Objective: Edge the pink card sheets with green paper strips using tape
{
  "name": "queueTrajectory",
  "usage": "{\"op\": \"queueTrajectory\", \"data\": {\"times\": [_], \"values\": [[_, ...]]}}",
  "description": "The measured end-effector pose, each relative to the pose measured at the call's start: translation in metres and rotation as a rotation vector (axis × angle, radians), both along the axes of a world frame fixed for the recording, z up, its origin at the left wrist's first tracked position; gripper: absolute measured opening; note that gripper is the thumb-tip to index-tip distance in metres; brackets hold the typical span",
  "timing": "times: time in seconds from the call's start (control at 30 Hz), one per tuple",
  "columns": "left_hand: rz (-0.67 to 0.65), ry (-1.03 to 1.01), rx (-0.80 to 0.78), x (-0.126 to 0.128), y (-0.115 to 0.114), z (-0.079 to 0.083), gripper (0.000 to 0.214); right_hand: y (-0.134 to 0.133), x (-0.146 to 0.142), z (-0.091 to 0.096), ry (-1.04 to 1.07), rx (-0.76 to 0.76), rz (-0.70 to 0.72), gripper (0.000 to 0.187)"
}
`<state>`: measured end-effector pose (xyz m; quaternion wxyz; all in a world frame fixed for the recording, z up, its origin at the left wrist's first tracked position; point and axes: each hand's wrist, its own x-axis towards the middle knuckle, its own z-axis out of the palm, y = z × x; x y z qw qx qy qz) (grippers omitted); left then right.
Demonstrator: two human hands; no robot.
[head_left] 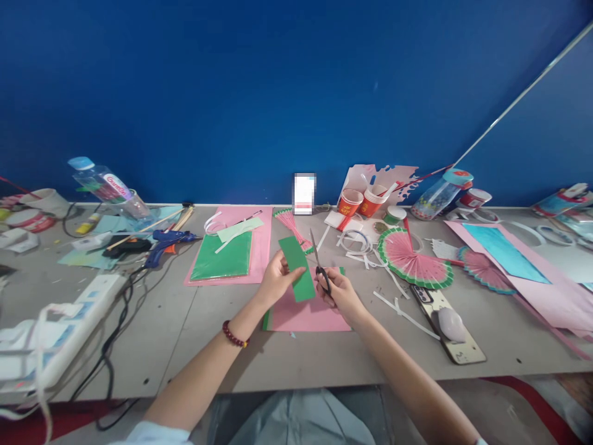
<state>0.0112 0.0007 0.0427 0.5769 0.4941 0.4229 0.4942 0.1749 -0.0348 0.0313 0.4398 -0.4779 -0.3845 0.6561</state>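
Observation:
My left hand (278, 277) pinches a green strip of paper (297, 272) by its left side, thumb on the front face. A pair of scissors (319, 262) with black handles sits in my right hand (341, 290), blades pointing up and away from me, just right of the strip. Whether the blades touch the paper I cannot tell. Below both hands lies a pink sheet (308, 318) with green edges showing at its sides. Just beyond the strip is a folded pink and green paper fan piece (295, 230).
To the left are a green paper pack (222, 256), a blue glue gun (169, 241) and a power strip (78, 327). At right lie a watermelon-patterned fan (417, 259), white strips and a phone (463, 346). Red paper cups (351, 203) stand by the blue wall.

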Motion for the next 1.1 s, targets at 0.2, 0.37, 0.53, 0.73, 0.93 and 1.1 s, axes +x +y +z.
{"op": "queueTrajectory", "data": {"times": [0.2, 0.37, 0.53, 0.73, 0.93, 1.1], "values": [[0.409, 0.048, 0.019, -0.039, 0.031, 0.002, 0.036, 0.001, 0.005, 0.002, -0.015, 0.056, -0.059, 0.041], [0.667, -0.12, 0.118, -0.075, 0.055, -0.004, 0.039, 0.007, 0.013, -0.002, -0.346, 0.206, -0.157, 0.033], [0.732, -0.198, 0.089, -0.091, 0.067, -0.012, 0.044, 0.015, 0.03, -0.006, -0.742, 0.403, -0.266, 0.026], [0.634, 0.133, -0.005, -0.093, 0.065, -0.019, 0.034, 0.028, 0.063, -0.01, -1.077, 0.359, -0.299, 0.03], [0.622, 0.65, 0.082, -0.096, 0.054, -0.014, 0.045, 0.033, 0.08, -0.018, -1.278, 0.26, -0.258, 0.027], [0.51, 0.267, 0.06, -0.088, 0.061, -0.023, 0.037, 0.033, 0.08, -0.02, -1.334, 0.219, -0.226, 0.026]]}}
